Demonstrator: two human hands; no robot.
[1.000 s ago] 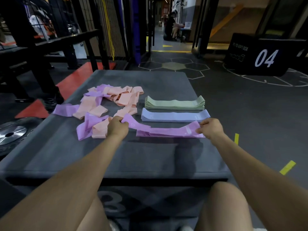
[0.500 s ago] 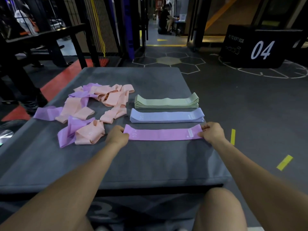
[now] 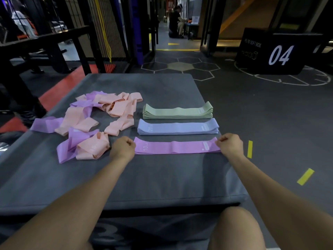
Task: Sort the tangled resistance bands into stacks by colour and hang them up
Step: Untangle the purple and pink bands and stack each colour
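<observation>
The purple band (image 3: 177, 146) is now lying flat instead of twisted, both the left hand (image 3: 123, 147) and right hand (image 3: 229, 144) seemingly pinching its ends, starting a third stack nearest the hands.

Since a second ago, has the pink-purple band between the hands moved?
Yes. The pink-purple band was twisted and lifted at its left end; now it lies flat, parallel to the blue stack, held by the left hand and right hand.
</observation>
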